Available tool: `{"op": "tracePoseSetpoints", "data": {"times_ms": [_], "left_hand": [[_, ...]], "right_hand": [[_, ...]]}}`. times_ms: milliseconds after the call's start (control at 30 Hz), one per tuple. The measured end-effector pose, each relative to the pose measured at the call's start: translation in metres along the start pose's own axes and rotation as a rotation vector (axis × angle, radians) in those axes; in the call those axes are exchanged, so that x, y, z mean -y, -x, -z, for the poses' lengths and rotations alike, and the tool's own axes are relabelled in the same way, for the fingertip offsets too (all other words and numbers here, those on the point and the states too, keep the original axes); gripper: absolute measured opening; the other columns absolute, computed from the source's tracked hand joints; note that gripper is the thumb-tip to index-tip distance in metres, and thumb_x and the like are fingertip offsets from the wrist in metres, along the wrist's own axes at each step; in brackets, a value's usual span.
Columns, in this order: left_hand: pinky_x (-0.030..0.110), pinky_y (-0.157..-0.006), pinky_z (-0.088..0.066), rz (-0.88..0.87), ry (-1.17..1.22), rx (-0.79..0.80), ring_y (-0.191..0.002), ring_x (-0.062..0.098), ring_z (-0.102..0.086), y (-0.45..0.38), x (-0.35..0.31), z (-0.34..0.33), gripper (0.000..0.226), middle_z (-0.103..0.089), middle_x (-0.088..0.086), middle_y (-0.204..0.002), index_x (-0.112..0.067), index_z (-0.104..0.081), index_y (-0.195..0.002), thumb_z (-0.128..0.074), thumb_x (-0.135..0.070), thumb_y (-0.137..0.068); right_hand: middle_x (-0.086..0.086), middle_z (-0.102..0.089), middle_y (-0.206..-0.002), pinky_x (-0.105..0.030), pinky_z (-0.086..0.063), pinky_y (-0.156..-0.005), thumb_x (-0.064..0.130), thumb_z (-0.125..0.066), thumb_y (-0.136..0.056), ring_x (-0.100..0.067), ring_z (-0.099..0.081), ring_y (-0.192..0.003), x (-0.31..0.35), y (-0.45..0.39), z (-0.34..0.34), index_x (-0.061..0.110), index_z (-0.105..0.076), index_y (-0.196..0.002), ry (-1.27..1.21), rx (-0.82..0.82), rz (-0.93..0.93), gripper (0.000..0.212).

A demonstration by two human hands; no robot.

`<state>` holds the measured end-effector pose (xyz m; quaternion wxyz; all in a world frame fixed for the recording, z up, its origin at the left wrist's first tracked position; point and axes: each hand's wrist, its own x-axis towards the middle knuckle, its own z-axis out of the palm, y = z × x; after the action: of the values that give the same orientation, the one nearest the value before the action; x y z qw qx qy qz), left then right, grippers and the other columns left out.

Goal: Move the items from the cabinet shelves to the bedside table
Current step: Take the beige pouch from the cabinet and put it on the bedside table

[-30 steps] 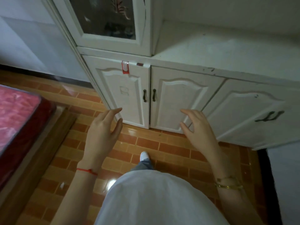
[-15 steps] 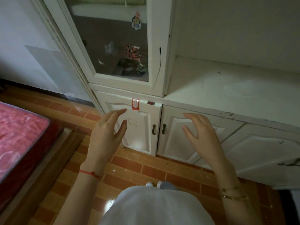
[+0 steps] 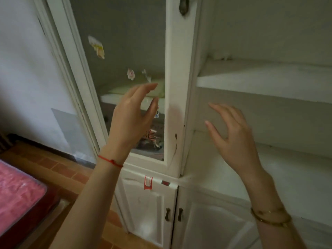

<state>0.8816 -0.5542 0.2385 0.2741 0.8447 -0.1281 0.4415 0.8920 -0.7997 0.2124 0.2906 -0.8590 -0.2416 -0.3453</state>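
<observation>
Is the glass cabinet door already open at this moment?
No, the glass cabinet door sits flush in its frame, with the left hand raised empty in front of the pane and not on the handle.

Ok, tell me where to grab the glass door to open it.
Take the dark metal handle at the top of the glass door's right stile, coming straight from the front. It is the only part that sticks out, and it sits on the edge by the open shelves, so that is probably the free edge. Both hands hold nothing; the right hand is nearer.
</observation>
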Motion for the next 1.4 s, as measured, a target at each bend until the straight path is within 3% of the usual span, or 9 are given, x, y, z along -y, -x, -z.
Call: {"op": "tracePoseSetpoints", "data": {"times_ms": [233,333,500,700,1067,1267,1400], "left_hand": [[0.034,-0.093,-0.052,-0.176,0.021,-0.24,-0.106,0.013,-0.064,-0.105,-0.026,0.008,0.033,-0.067,0.002,-0.117,-0.009,-0.062,-0.126,-0.059,-0.019,-0.095],[0.029,-0.093,-0.052,-0.209,0.039,-0.306,-0.105,0.009,-0.064,-0.137,-0.036,0.01,0.034,-0.067,0.0,-0.118,-0.011,-0.062,-0.127,-0.061,-0.019,-0.094],[0.026,-0.089,-0.052,-0.226,0.091,-0.354,-0.099,0.007,-0.064,-0.162,-0.049,0.005,0.031,-0.067,-0.002,-0.108,-0.011,-0.064,-0.124,-0.062,-0.018,-0.094],[0.011,-0.088,-0.045,-0.188,0.147,-0.355,-0.097,0.004,-0.063,-0.164,-0.06,0.003,0.022,-0.068,-0.004,-0.104,-0.012,-0.069,-0.112,-0.066,-0.014,-0.09],[0.035,-0.091,-0.054,-0.12,0.223,-0.333,-0.1,0.01,-0.066,-0.141,-0.071,0.03,0.032,-0.07,0.0,-0.105,-0.008,-0.067,-0.114,-0.076,-0.011,-0.083],[0.038,-0.094,-0.054,-0.054,0.306,-0.278,-0.104,0.014,-0.067,-0.117,-0.076,0.067,0.037,-0.07,0.003,-0.109,-0.005,-0.065,-0.118,-0.076,-0.013,-0.084],[0.043,-0.094,-0.054,-0.023,0.358,-0.272,-0.104,0.018,-0.068,-0.097,-0.077,0.1,0.039,-0.07,0.007,-0.11,-0.003,-0.063,-0.119,-0.076,-0.013,-0.083]], "right_hand": [[0.002,-0.056,-0.131,-0.015,-0.031,-0.105,0.026,-0.058,-0.095,-0.009,-0.046,-0.125,0.008,-0.089,0.025,0.017,-0.054,-0.134,-0.039,-0.197,0.12,0.04],[0.003,-0.056,-0.13,-0.024,-0.036,-0.106,0.026,-0.058,-0.095,-0.011,-0.048,-0.125,0.01,-0.114,0.027,0.017,-0.054,-0.133,-0.069,-0.216,0.133,0.04],[0.002,-0.056,-0.129,-0.025,-0.036,-0.106,0.024,-0.058,-0.094,-0.012,-0.048,-0.123,0.014,-0.135,0.023,0.014,-0.053,-0.134,-0.077,-0.224,0.17,0.041],[0.006,-0.051,-0.135,-0.022,-0.033,-0.109,0.022,-0.059,-0.094,-0.005,-0.043,-0.128,0.015,-0.135,0.011,0.016,-0.05,-0.138,-0.101,-0.173,0.16,0.045],[0.008,-0.042,-0.144,-0.022,-0.03,-0.11,0.041,-0.053,-0.095,-0.005,-0.034,-0.135,0.027,-0.121,-0.002,0.024,-0.048,-0.14,-0.189,-0.17,0.193,0.048],[0.011,-0.049,-0.136,-0.02,-0.033,-0.111,0.035,-0.052,-0.099,-0.004,-0.042,-0.132,0.058,-0.098,-0.008,0.017,-0.048,-0.138,-0.329,-0.203,0.298,0.044],[-0.001,-0.057,-0.133,-0.029,-0.043,-0.106,0.024,-0.061,-0.095,-0.009,-0.052,-0.126,0.089,-0.08,-0.011,0.008,-0.054,-0.133,-0.39,-0.27,0.369,0.042]]}}
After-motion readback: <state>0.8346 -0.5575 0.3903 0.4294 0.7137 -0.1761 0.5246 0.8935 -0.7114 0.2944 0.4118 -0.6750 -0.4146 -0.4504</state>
